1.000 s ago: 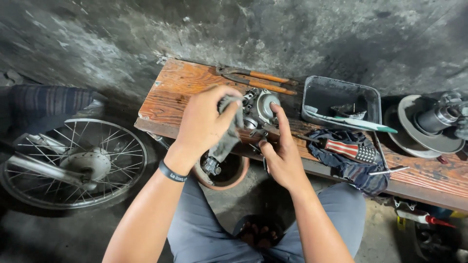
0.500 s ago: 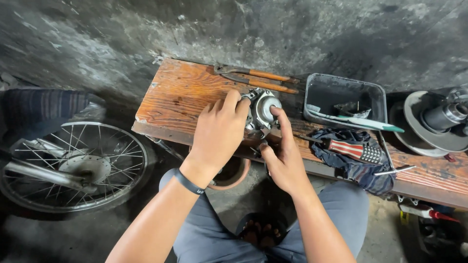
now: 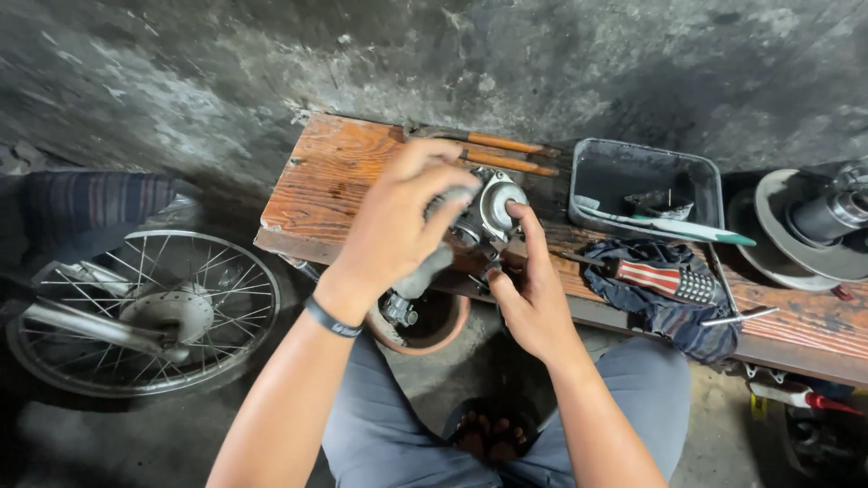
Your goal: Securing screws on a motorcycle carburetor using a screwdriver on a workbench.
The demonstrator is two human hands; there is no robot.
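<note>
- A grey metal engine part (image 3: 493, 212) sat at the near edge of the wooden surface (image 3: 334, 181), and most of it was hidden behind the two hands, so its full shape could not be made out.
- The left hand (image 3: 398, 226) lay over the part from above with fingers curled around it, gripping it; a dark band circled that wrist.
- The right hand (image 3: 533, 294) gripped the part's lower right side, its forefinger stretched up against the round shiny cap; what the other fingers pinched was too hidden to tell.
- A lower piece of the part hung down over a round clay-coloured bowl (image 3: 448, 325) below the surface edge; the bowl's inside was dark and unclear.
- A grey plastic tray (image 3: 624, 158) stood just right of the part, holding a small dark item hard to identify, with a green-tipped brush (image 3: 678, 228) lying across its near rim.
- A screwdriver with a striped handle (image 3: 665, 282) rested on a dark crumpled cloth (image 3: 678, 316) beside the tray.
- Pliers with orange handles (image 3: 502, 154) lay behind the hands, their head covered.
- A round metal pulley (image 3: 809, 230) was cut off at the right edge.
- A spoked wheel (image 3: 145, 312) lay on the floor to the left.
</note>
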